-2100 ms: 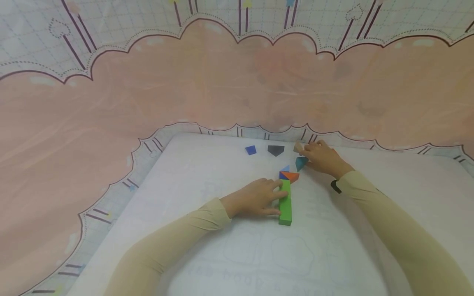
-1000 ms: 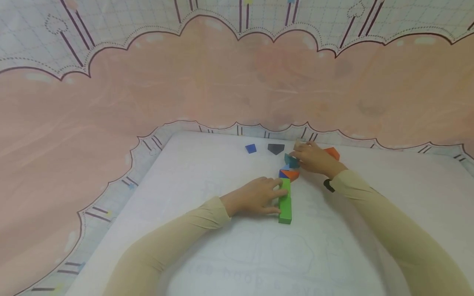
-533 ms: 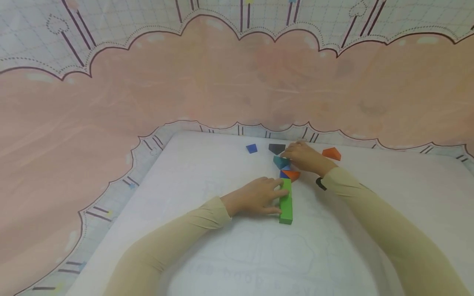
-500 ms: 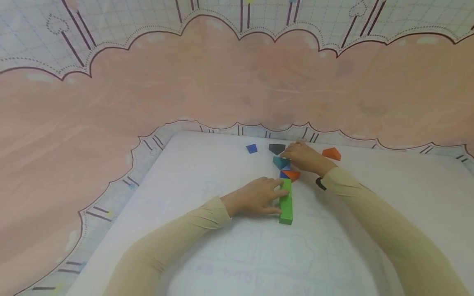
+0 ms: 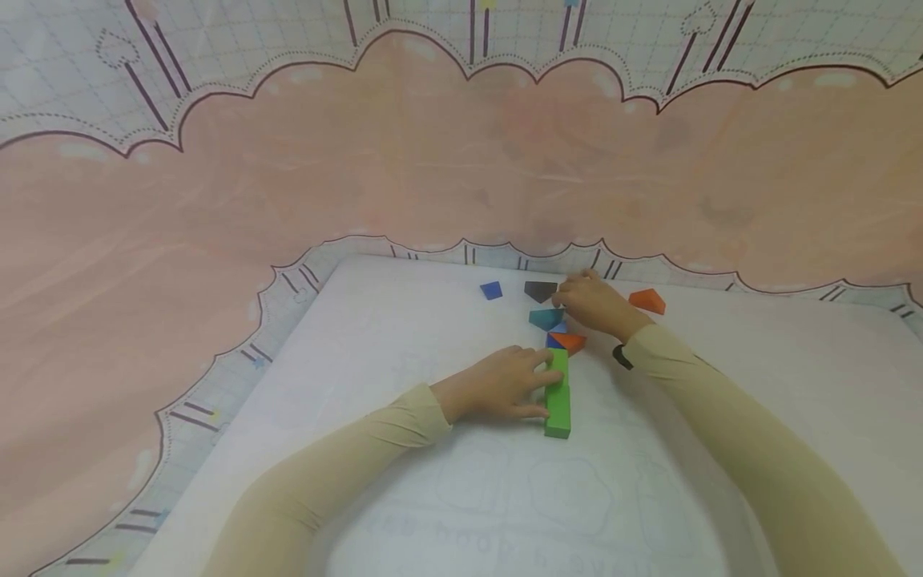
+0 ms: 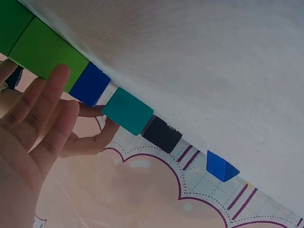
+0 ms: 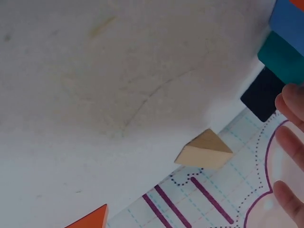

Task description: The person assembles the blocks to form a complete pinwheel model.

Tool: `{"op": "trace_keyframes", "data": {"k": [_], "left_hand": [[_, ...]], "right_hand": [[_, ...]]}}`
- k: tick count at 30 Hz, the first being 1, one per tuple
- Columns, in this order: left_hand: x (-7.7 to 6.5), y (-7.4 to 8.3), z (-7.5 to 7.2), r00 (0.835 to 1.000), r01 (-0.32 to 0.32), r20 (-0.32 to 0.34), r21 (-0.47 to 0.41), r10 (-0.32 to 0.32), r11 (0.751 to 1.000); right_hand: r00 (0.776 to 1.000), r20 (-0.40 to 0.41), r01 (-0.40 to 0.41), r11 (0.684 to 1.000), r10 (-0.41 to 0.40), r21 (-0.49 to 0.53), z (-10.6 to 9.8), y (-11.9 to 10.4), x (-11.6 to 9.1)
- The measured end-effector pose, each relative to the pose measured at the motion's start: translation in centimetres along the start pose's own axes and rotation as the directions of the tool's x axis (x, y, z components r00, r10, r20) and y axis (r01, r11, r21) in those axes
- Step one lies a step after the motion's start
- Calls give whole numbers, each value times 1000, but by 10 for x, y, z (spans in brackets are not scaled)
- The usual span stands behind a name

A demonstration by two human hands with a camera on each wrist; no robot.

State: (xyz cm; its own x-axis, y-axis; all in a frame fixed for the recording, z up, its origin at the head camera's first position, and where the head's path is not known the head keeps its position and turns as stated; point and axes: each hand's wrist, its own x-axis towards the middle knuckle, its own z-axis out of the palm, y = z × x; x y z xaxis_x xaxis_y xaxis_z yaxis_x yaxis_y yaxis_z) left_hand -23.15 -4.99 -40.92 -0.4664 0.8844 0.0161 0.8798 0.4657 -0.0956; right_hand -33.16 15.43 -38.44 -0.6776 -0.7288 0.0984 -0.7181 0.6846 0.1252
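Note:
My left hand (image 5: 505, 383) lies with extended fingertips against two green blocks (image 5: 558, 413) set end to end. At their far end sit an orange triangular piece (image 5: 570, 343), a dark blue piece (image 5: 553, 342) and a light blue one (image 5: 559, 328). Just beyond is a teal block (image 5: 545, 319), its shape angled. My right hand (image 5: 598, 306) is beside the teal block, fingers loosely bent. In the right wrist view its fingertips (image 7: 290, 102) are at the teal block's edge; whether they touch is hard to tell. Nothing is visibly gripped.
A black block (image 5: 541, 290) stands behind the teal one, with a blue block (image 5: 492, 290) to its left. An orange block (image 5: 647, 300) is at the right. In the right wrist view a wooden triangular block (image 7: 206, 152) lies near the edge of the white surface (image 5: 404, 320).
The right hand has carried the teal block leftward to the far end of the row, where it has turned. Its fingers have since drawn slightly away. The left hand has stayed on the green blocks.

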Motion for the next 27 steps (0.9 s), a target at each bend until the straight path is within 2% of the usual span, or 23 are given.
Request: {"op": "trace_keyframes", "data": {"k": [4,12,19,27], "left_hand": [[1,1,0,1000,3,11,-9,-3,1000],[0,1,-2,1000,4,8,8,-4,1000],[0,1,-1,1000,2,4,5,-2,1000],[0,0,-1,1000,2,23,-4,-2,1000]], "right_hand": [[999,7,-33,999,32,42,-2,0,-3],[1000,12,15,998,-16,67,-5,-4,-5],[1000,29,-12,994,9,112,-6,-6,-4],[999,40,9,995,-13,96,-7,-9,-2]]}}
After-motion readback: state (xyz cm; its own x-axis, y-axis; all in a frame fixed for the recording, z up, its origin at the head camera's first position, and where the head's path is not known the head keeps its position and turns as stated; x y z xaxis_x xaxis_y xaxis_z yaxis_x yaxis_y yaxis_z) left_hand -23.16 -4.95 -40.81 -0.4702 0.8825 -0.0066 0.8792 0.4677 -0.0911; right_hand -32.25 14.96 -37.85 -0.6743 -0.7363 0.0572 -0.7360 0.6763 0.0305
